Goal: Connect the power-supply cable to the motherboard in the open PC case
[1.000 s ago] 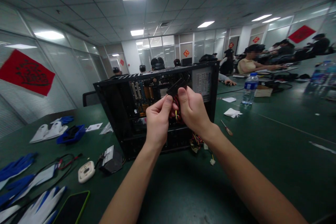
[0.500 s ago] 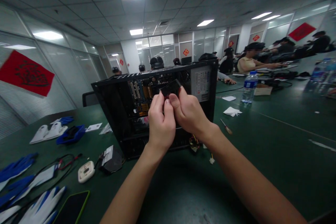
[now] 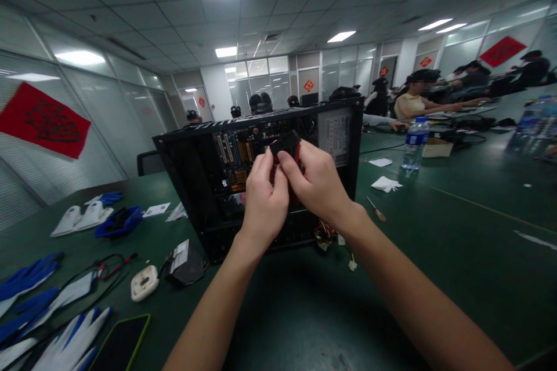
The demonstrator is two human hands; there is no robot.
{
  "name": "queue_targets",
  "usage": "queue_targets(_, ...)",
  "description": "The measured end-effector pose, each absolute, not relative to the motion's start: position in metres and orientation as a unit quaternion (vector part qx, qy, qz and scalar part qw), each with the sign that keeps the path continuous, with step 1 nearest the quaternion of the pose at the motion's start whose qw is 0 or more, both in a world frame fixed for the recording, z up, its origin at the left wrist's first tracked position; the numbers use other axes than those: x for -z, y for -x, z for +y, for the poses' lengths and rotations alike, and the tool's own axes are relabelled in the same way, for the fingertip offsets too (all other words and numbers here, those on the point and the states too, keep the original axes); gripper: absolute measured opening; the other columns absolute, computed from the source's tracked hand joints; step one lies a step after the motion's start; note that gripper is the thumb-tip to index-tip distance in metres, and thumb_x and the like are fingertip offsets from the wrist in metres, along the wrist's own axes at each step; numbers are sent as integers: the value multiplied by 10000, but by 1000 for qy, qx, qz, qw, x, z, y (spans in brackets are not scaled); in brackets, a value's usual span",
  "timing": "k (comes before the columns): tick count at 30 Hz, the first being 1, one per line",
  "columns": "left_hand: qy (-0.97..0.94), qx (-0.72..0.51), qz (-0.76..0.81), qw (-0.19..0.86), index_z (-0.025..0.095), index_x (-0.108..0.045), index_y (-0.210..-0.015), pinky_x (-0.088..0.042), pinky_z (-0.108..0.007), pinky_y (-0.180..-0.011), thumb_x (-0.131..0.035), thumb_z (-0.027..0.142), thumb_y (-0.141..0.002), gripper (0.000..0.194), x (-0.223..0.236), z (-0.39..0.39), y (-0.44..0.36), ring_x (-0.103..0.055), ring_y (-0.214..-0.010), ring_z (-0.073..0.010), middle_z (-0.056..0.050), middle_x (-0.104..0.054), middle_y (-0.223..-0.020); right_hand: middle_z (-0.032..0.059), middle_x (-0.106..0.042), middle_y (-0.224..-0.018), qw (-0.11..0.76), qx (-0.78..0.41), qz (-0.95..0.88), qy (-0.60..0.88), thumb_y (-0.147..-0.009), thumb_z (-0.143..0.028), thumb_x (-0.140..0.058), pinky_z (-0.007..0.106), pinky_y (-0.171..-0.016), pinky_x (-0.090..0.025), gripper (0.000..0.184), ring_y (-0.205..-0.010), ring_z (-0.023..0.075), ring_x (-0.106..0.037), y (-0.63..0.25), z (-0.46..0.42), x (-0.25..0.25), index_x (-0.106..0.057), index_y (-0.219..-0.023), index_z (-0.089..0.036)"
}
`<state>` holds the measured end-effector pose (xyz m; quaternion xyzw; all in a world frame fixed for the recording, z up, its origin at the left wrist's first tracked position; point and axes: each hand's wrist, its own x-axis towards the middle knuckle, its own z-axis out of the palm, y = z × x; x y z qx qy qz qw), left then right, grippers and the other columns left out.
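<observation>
Both hands come together in front of an open black computer case that stands on the table. Between them is a small black rectangular part with bits of red at its edge; its exact kind is not clear. My left hand is closed at its left side. My right hand grips it from the right, thumb pressed across the front. Behind the fingers, the case shows a motherboard and a silver power supply. Coloured wires hang from the case's lower edge.
Left lie gloves, a phone, a white square gadget, a black box-like part and a blue tray. Right are a screwdriver, a crumpled tissue and a water bottle. Other people sit beyond.
The black part has tilted between my fingers, and more red shows by my right fingertips. Both hands stay in nearly the same place. A co-worker's hand behind the case has shifted right.
</observation>
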<state>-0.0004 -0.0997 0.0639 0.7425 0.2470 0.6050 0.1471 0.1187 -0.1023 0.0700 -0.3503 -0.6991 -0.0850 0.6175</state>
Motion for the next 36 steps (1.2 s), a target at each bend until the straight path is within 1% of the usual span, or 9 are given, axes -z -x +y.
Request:
queue_targets(4, -759, -586, 236, 157, 176, -609, -1302, -425, -374, -1099, -460, 269, -998, 351, -61, -95, -1, -575, -1256, -245, -96, -662, -1286, 38, -576, -770, 619, 75, -697, 355, -1014, -412, -480, 309, -676, -375, 326, -721, 180, -530, -123, -103, -72, -521, -768, -202)
queue_targets(8, -775, -560, 263, 130, 183, -591, -1332, -470, -351, -1043, -446, 275, -1004, 370, -60, -95, 0, -607, -1221, -238, -81, -679, -1291, 1, -533, -702, 628, 55, -695, 346, -994, -356, -524, 289, -625, -342, 330, -655, 149, -491, -126, -97, -70, -480, -707, -200)
queue_targets(10, -781, -541, 289, 112, 182, -647, -1241, -507, -321, -944, -449, 288, -1002, 327, -61, -95, 2, -659, -1105, -232, -80, -722, -1190, -9, -521, -683, 632, 39, -693, 344, -989, -348, -529, 282, -605, -328, 333, -635, 139, -476, -127, -95, -69, -476, -696, -198)
queue_targets(12, -790, -514, 319, 97, 178, -712, -1043, -509, -282, -795, -439, 304, -1003, 303, -62, -96, 3, -689, -903, -209, -69, -755, -995, -18, -508, -662, 638, 30, -687, 347, -983, -345, -536, 277, -589, -314, 343, -617, 132, -461, -128, -93, -69, -462, -682, -199)
queue_targets(15, -790, -490, 361, 67, 175, -691, -762, -413, -249, -620, -434, 325, -1000, 382, -62, -95, 5, -618, -664, -159, -35, -700, -722, -28, -490, -626, 642, 35, -676, 359, -968, -348, -551, 272, -578, -299, 377, -591, 122, -438, -128, -89, -67, -423, -645, -204)
queue_targets(17, -787, -482, 383, 47, 177, -675, -714, -359, -247, -589, -448, 328, -990, 388, -60, -89, 6, -580, -626, -145, -22, -671, -670, -23, -512, -624, 637, 36, -673, 374, -965, -348, -548, 269, -576, -296, 376, -587, 121, -443, -129, -83, -64, -440, -637, -199)
queue_targets(22, -783, -416, 457, 72, 176, -710, -714, -324, -252, -585, -461, 331, -971, 390, -38, -51, 11, -569, -626, -149, -27, -687, -679, 19, -607, -632, 563, 0, -672, 480, -960, -385, -537, 262, -579, -303, 372, -614, 151, -534, -132, -52, -40, -585, -656, -176)
queue_targets(29, -773, -315, 529, 151, 148, -728, -742, -407, -250, -657, -433, 333, -979, 421, -6, 6, 22, -660, -722, -184, -56, -732, -734, 104, -732, -800, 467, -28, -644, 606, -1013, -438, -443, 268, -607, -333, 411, -720, 208, -660, -133, -25, -16, -716, -863, -170)
queue_targets(36, -777, -179, 604, 5, 164, -760, -898, -484, -344, -750, -430, 370, -960, 394, -8, 4, 31, -711, -914, -301, -159, -762, -948, 146, -753, -882, 359, -26, -672, 647, -1015, -454, -440, 292, -614, -333, 434, -836, 256, -702, -117, -18, 3, -730, -859, -170)
